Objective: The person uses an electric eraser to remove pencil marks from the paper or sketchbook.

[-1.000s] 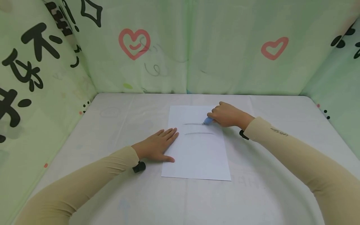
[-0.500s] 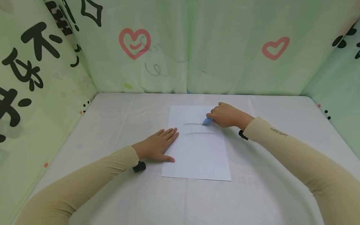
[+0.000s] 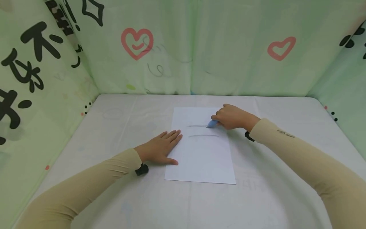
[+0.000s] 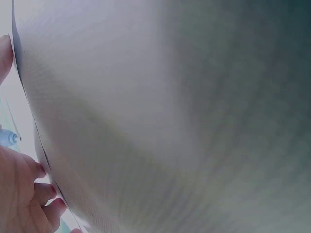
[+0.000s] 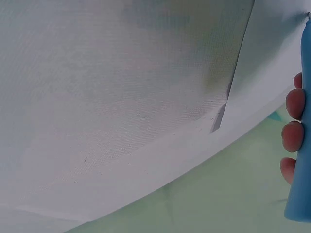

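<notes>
A white sheet of paper (image 3: 201,162) lies on the table. My left hand (image 3: 160,148) rests flat on its left edge, fingers and thumb spread. My right hand (image 3: 233,116) grips a thick blue pen-like tube (image 3: 212,123) near the sheet's upper right, tip pointing down to the left. In the right wrist view the tube (image 5: 300,160) tapers to a thin tip at the paper, with several curled fingertips (image 5: 294,136) round it. Two faint grey horizontal lines mark the sheet; the upper line (image 3: 196,126) ends at the tip, the lower line (image 3: 203,135) lies below it.
A white cloth (image 3: 134,121) covers the table, with creases and faint prints. Green printed curtains (image 3: 228,63) stand along the back and both sides. A small black device (image 3: 141,170) sits at the left wrist, another black device (image 3: 249,136) at the right wrist.
</notes>
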Tool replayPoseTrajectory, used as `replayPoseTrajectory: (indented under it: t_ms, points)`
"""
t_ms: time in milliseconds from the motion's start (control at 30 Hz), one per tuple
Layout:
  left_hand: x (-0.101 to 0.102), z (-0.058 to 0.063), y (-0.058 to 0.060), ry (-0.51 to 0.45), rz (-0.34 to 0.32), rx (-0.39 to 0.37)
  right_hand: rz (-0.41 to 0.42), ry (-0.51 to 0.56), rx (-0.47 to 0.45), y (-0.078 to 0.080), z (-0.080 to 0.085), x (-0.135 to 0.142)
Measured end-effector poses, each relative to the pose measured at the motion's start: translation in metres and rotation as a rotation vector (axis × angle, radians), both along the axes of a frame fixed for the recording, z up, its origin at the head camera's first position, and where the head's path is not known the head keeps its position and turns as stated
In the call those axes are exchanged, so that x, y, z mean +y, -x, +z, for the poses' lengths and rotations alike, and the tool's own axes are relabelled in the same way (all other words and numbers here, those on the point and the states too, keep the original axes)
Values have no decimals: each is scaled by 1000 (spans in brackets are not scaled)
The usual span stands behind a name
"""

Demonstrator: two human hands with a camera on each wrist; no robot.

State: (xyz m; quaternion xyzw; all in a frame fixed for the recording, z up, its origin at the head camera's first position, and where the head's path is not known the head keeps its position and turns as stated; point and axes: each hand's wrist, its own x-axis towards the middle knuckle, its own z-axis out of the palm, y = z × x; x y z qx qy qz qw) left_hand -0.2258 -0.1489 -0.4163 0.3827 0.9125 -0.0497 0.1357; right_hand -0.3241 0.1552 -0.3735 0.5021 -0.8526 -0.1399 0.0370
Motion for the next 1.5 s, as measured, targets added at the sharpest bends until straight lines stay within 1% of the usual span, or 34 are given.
replayPoseTrajectory:
  t_ms: [167,367,600,867,1067,1200,1400,1500]
  points:
    - [0,0,0,-1,-3,-3,-10,17,25,1,0,3]
    - [0,0,0,-1,-2,-6,-10,1,-14,1,0,4]
    - [0,1,-1,-6,-1,-5,-17,2,-5,1,-1,5]
    - [2,5,-3,4,11,-17,-21,8,0,0,-1,8]
    - [2,6,-4,-3,7,-17,-25,0,5,-1,1,8]
    - [2,6,-4,2,4,-18,-26,3,-11,-4,3,9]
    - [2,6,-4,6,8,-21,3,16,-24,-8,4,13]
    - [1,6,-4,3,8,-15,1,15,-35,-10,5,14]
